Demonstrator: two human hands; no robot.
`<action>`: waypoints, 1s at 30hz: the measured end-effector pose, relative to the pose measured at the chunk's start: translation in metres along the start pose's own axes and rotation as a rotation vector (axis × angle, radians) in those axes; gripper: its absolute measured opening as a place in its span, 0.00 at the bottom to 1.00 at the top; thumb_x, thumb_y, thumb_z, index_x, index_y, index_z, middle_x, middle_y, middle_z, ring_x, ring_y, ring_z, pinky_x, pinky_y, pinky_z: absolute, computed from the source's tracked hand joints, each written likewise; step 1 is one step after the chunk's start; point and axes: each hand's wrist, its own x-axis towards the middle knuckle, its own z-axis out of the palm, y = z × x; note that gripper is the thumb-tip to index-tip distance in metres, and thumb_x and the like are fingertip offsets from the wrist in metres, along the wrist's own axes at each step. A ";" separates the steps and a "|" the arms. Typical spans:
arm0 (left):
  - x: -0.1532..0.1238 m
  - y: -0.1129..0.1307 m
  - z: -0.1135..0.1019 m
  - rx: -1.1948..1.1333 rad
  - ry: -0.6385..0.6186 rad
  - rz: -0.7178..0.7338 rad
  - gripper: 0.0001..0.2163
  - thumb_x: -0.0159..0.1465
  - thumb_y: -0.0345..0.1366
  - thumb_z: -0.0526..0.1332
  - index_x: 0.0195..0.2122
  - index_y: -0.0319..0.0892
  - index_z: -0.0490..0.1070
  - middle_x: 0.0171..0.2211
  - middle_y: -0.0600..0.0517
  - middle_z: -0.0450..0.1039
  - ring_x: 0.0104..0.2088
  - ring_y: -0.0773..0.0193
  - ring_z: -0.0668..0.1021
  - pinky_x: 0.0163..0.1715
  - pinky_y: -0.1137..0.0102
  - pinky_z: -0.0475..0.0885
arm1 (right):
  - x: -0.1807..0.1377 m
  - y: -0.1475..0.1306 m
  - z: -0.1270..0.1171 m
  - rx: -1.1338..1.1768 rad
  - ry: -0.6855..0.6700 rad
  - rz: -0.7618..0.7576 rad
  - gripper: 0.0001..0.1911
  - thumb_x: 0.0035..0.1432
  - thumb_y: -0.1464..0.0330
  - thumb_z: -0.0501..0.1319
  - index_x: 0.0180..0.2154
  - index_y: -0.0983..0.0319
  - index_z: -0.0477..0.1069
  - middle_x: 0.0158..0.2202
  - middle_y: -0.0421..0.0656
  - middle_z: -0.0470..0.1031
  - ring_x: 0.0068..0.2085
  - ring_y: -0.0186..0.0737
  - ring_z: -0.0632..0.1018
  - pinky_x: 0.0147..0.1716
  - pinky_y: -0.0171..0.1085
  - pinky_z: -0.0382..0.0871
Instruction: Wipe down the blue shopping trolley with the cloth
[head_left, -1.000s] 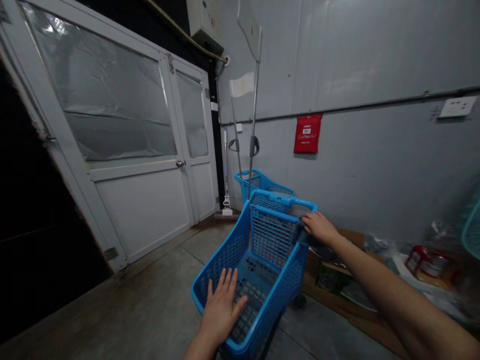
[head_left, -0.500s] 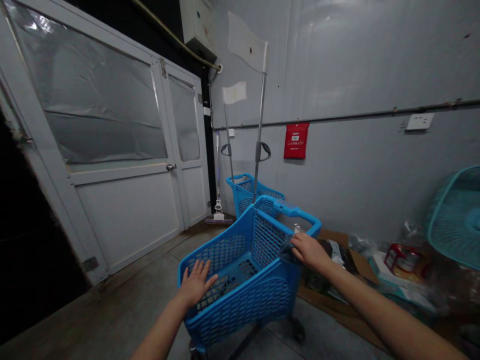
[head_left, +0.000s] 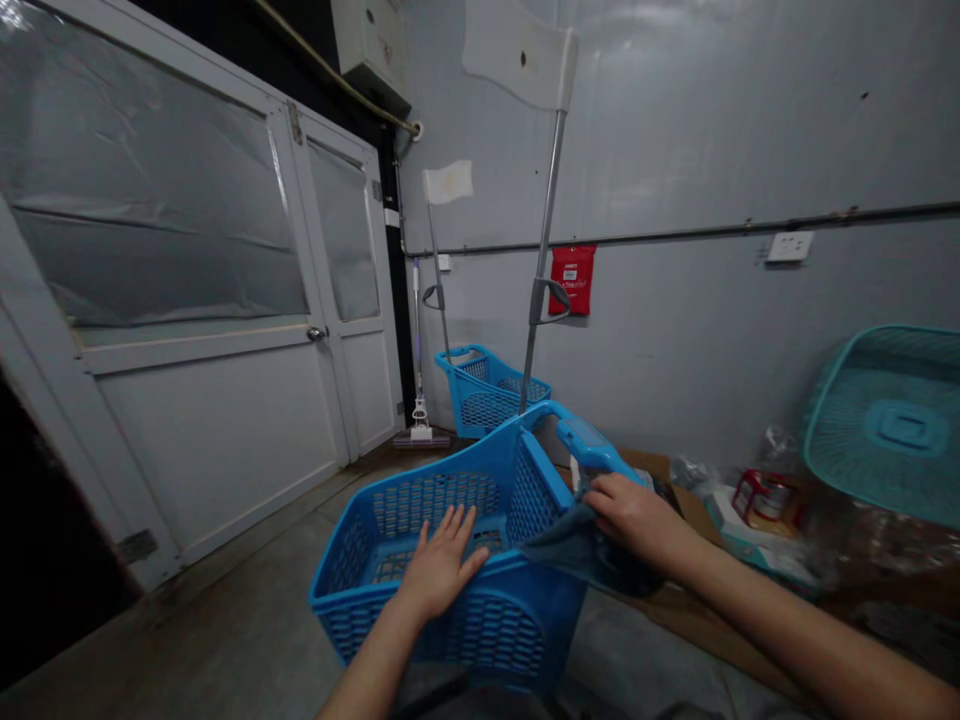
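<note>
A blue plastic shopping cart (head_left: 487, 610) with openwork basket sides stands in front of me. My left hand (head_left: 441, 565) lies over the near side rim, fingers spread and nothing held. My right hand (head_left: 630, 515) is closed on a dark blue-grey cloth (head_left: 562, 545), beside the cart's handle (head_left: 592, 445). Part of the cloth hangs below the hand and against the near corner of the basket. A grey pole (head_left: 544, 230) topped by a white flag (head_left: 517, 55) rises behind the basket.
A second blue cart (head_left: 487, 390) with its own flag stands by the wall, next to a mop (head_left: 420, 420). White double doors (head_left: 210, 390) are at left. On the right, a teal basket (head_left: 892, 420), flattened cardboard (head_left: 697, 630) and a red can (head_left: 769, 497) sit near the wall.
The cart has turned, its handle end swinging nearer. My left hand has shifted right along the rim. More of the cloth shows, drooping from my right hand. The view has moved slightly right.
</note>
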 end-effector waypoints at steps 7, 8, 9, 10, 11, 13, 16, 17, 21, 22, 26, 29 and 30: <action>0.001 0.008 0.008 -0.015 0.027 -0.016 0.34 0.66 0.60 0.39 0.68 0.47 0.42 0.68 0.48 0.45 0.68 0.53 0.49 0.63 0.45 0.48 | 0.014 0.089 -0.022 0.029 0.193 0.325 0.16 0.63 0.67 0.51 0.48 0.61 0.73 0.48 0.49 0.72 0.48 0.47 0.74 0.47 0.40 0.66; 0.002 0.008 0.009 -0.019 0.032 -0.013 0.34 0.66 0.60 0.38 0.68 0.47 0.42 0.68 0.48 0.45 0.68 0.53 0.49 0.63 0.44 0.47 | 0.014 0.091 -0.016 0.055 0.182 0.341 0.17 0.63 0.65 0.51 0.49 0.61 0.72 0.50 0.50 0.72 0.49 0.47 0.73 0.48 0.41 0.66; 0.002 0.009 0.010 -0.020 0.037 -0.013 0.34 0.66 0.60 0.38 0.68 0.46 0.42 0.68 0.48 0.45 0.68 0.53 0.49 0.63 0.44 0.47 | 0.013 0.089 -0.008 0.079 0.147 0.357 0.18 0.64 0.62 0.51 0.50 0.61 0.72 0.51 0.50 0.71 0.50 0.48 0.73 0.49 0.41 0.66; 0.003 0.009 0.010 -0.017 0.041 -0.016 0.35 0.66 0.60 0.38 0.68 0.46 0.42 0.68 0.48 0.45 0.68 0.53 0.49 0.63 0.44 0.47 | 0.012 0.086 0.001 0.100 0.101 0.378 0.20 0.64 0.60 0.52 0.51 0.60 0.72 0.52 0.51 0.71 0.50 0.48 0.74 0.50 0.42 0.66; 0.003 0.009 0.010 -0.012 0.045 -0.022 0.35 0.66 0.60 0.38 0.68 0.45 0.43 0.68 0.48 0.46 0.68 0.53 0.49 0.63 0.44 0.46 | 0.010 0.081 0.008 0.115 0.063 0.405 0.21 0.63 0.58 0.53 0.52 0.59 0.72 0.53 0.51 0.71 0.50 0.49 0.74 0.49 0.42 0.66; 0.002 0.009 0.008 0.003 0.046 -0.038 0.35 0.66 0.60 0.38 0.68 0.45 0.43 0.68 0.47 0.46 0.68 0.52 0.50 0.63 0.44 0.46 | 0.007 0.069 0.018 0.120 0.040 0.461 0.21 0.63 0.58 0.53 0.53 0.58 0.72 0.53 0.49 0.71 0.48 0.48 0.75 0.47 0.41 0.67; 0.000 0.008 0.005 0.033 0.035 -0.062 0.35 0.65 0.61 0.37 0.68 0.45 0.44 0.68 0.46 0.46 0.68 0.52 0.50 0.63 0.43 0.46 | 0.003 0.049 0.018 0.026 0.071 0.492 0.18 0.64 0.64 0.50 0.48 0.59 0.75 0.48 0.48 0.74 0.44 0.45 0.77 0.44 0.40 0.68; -0.001 0.007 0.005 0.042 0.034 -0.070 0.36 0.65 0.61 0.37 0.68 0.45 0.43 0.68 0.46 0.46 0.68 0.52 0.50 0.63 0.43 0.45 | 0.001 0.042 0.016 -0.022 0.081 0.479 0.17 0.64 0.65 0.50 0.44 0.60 0.76 0.45 0.48 0.75 0.42 0.45 0.77 0.42 0.40 0.68; -0.007 0.003 0.005 0.051 0.040 -0.079 0.36 0.65 0.62 0.36 0.68 0.45 0.43 0.68 0.48 0.45 0.68 0.53 0.49 0.63 0.44 0.45 | -0.010 0.010 0.007 -0.149 0.162 0.284 0.15 0.65 0.66 0.51 0.37 0.61 0.76 0.35 0.46 0.76 0.39 0.45 0.75 0.40 0.39 0.67; -0.008 0.003 0.005 0.050 0.041 -0.076 0.37 0.65 0.62 0.36 0.68 0.45 0.43 0.68 0.48 0.45 0.68 0.53 0.49 0.63 0.44 0.45 | -0.012 0.004 0.004 -0.147 0.187 0.221 0.15 0.65 0.66 0.50 0.37 0.60 0.75 0.35 0.46 0.76 0.39 0.44 0.75 0.40 0.39 0.67; -0.012 0.006 0.005 0.048 0.058 -0.074 0.36 0.65 0.62 0.36 0.68 0.45 0.43 0.68 0.48 0.46 0.68 0.53 0.50 0.64 0.44 0.45 | -0.002 0.001 -0.012 -0.071 0.320 0.158 0.16 0.67 0.65 0.48 0.42 0.61 0.73 0.40 0.48 0.75 0.41 0.45 0.75 0.43 0.41 0.69; -0.014 0.015 0.005 0.041 0.060 -0.091 0.37 0.65 0.62 0.37 0.68 0.44 0.43 0.68 0.46 0.46 0.68 0.53 0.50 0.64 0.44 0.45 | 0.021 0.005 -0.018 -0.040 0.408 0.221 0.17 0.67 0.64 0.48 0.46 0.63 0.72 0.49 0.53 0.71 0.51 0.50 0.71 0.52 0.47 0.65; -0.015 0.019 0.005 0.039 0.058 -0.095 0.37 0.65 0.62 0.37 0.68 0.44 0.43 0.68 0.46 0.46 0.68 0.53 0.49 0.64 0.44 0.45 | 0.028 0.004 -0.015 -0.024 0.381 0.236 0.17 0.66 0.64 0.49 0.49 0.63 0.71 0.53 0.54 0.68 0.55 0.52 0.69 0.55 0.49 0.63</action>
